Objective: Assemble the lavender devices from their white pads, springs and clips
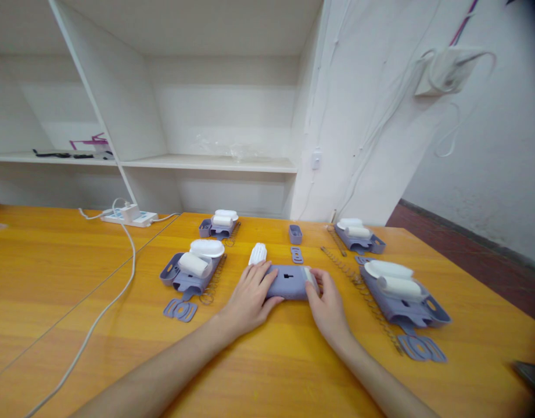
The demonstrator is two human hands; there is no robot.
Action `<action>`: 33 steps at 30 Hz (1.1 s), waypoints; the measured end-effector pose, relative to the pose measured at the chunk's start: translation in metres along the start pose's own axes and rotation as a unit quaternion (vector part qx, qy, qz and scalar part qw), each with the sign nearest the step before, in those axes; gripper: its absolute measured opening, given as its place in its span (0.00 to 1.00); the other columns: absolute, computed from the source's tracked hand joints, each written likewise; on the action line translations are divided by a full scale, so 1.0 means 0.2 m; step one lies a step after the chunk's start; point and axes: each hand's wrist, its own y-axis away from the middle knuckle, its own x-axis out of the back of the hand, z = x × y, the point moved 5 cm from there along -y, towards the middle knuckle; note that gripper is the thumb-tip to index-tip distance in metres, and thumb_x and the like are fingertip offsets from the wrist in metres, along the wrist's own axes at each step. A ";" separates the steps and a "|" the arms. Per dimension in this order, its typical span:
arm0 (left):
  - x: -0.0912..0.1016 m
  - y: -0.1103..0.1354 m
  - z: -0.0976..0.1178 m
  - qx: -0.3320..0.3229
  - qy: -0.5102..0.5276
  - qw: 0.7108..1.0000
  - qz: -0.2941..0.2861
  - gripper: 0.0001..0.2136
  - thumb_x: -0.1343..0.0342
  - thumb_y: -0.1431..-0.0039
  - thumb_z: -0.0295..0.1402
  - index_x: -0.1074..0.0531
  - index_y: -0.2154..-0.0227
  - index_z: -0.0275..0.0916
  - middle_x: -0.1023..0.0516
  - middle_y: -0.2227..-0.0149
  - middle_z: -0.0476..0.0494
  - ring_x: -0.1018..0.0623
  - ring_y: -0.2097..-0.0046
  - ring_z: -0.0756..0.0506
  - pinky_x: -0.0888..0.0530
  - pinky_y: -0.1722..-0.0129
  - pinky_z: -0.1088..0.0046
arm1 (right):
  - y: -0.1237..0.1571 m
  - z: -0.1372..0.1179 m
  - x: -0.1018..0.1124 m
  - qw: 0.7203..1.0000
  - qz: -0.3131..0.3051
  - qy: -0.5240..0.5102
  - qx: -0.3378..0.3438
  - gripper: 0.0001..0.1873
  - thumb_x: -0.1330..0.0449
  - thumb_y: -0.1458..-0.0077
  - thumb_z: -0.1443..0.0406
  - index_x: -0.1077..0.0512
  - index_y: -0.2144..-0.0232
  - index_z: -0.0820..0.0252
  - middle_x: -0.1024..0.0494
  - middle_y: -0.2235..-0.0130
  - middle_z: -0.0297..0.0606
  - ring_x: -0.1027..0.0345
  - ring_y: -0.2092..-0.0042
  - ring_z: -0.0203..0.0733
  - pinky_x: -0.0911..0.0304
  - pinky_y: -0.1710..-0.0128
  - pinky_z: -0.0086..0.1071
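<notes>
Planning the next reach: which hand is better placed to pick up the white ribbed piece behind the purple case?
Left, probably: the left hand lies right beside the white ribbed piece; the right hand grips the purple case's far end.

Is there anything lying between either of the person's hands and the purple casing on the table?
Nothing visible does. The left hand and the right hand both already rest on the purple casing, one at each end. The white ribbed piece lies just behind it, outside the hands' way.

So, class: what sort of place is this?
Probably a small assembly workbench: matching sets of lavender parts on a wooden table, both hands on one lavender casing, white shelving behind.
</notes>
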 end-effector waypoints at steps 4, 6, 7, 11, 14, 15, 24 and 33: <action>-0.01 0.00 0.00 0.008 -0.010 1.000 -0.013 0.24 0.48 0.43 0.37 0.43 0.44 0.39 0.40 0.42 0.33 0.41 0.40 0.38 0.39 0.44 0.50 | 0.01 -0.02 0.00 0.997 -0.006 0.062 0.042 0.13 0.46 0.47 0.61 0.33 0.59 0.58 0.30 0.57 0.43 0.37 0.53 0.49 0.43 0.51 0.46; -0.01 -0.01 0.00 0.016 -0.015 1.000 -0.019 0.22 0.50 0.42 0.36 0.42 0.45 0.40 0.40 0.42 0.34 0.41 0.40 0.38 0.40 0.44 0.51 | 0.01 -0.04 0.00 0.994 -0.011 0.087 0.067 0.13 0.47 0.46 0.61 0.32 0.58 0.58 0.32 0.57 0.43 0.38 0.53 0.49 0.44 0.49 0.45; -0.01 -0.01 0.00 0.021 -0.016 0.999 -0.021 0.21 0.50 0.42 0.36 0.41 0.45 0.40 0.39 0.42 0.34 0.41 0.40 0.38 0.40 0.43 0.51 | 0.02 -0.05 0.00 0.992 -0.016 0.096 0.077 0.13 0.48 0.46 0.61 0.32 0.58 0.58 0.33 0.57 0.43 0.39 0.52 0.49 0.44 0.49 0.45; 0.00 -0.01 -0.01 0.036 -0.019 0.999 -0.009 0.20 0.50 0.42 0.37 0.39 0.47 0.39 0.39 0.43 0.33 0.40 0.40 0.38 0.40 0.44 0.51 | 0.03 -0.07 0.00 0.988 -0.021 0.124 0.087 0.14 0.48 0.44 0.61 0.28 0.59 0.56 0.37 0.54 0.44 0.42 0.49 0.49 0.46 0.47 0.46; 0.00 -0.01 -0.02 0.056 -0.022 0.998 0.006 0.22 0.49 0.44 0.39 0.39 0.47 0.39 0.40 0.43 0.33 0.41 0.40 0.37 0.40 0.44 0.50 | 0.03 -0.07 0.01 0.987 -0.016 0.137 0.088 0.13 0.48 0.44 0.60 0.26 0.61 0.55 0.39 0.52 0.45 0.44 0.47 0.50 0.47 0.46 0.47; 0.00 -0.01 -0.03 0.065 -0.023 0.998 0.009 0.23 0.48 0.44 0.41 0.40 0.47 0.39 0.40 0.42 0.32 0.41 0.40 0.36 0.41 0.44 0.49 | 0.03 -0.06 0.01 0.986 -0.015 0.139 0.087 0.13 0.48 0.44 0.60 0.26 0.61 0.55 0.39 0.52 0.45 0.44 0.47 0.51 0.47 0.46 0.47; -0.03 0.00 -0.07 0.126 -0.032 0.991 -0.015 0.31 0.55 0.44 0.52 0.46 0.43 0.38 0.41 0.41 0.33 0.43 0.39 0.36 0.47 0.42 0.49 | 0.06 -0.14 0.00 0.971 -0.023 0.196 0.138 0.13 0.47 0.44 0.58 0.25 0.61 0.52 0.40 0.49 0.43 0.45 0.45 0.51 0.46 0.47 0.48; 0.00 0.00 -0.13 0.243 -0.064 0.968 0.006 0.23 0.62 0.38 0.46 0.40 0.46 0.40 0.34 0.48 0.36 0.32 0.48 0.39 0.38 0.49 0.60 | 0.07 -0.15 0.00 0.951 -0.013 0.263 0.160 0.12 0.47 0.44 0.61 0.26 0.60 0.51 0.34 0.51 0.41 0.41 0.49 0.50 0.43 0.51 0.48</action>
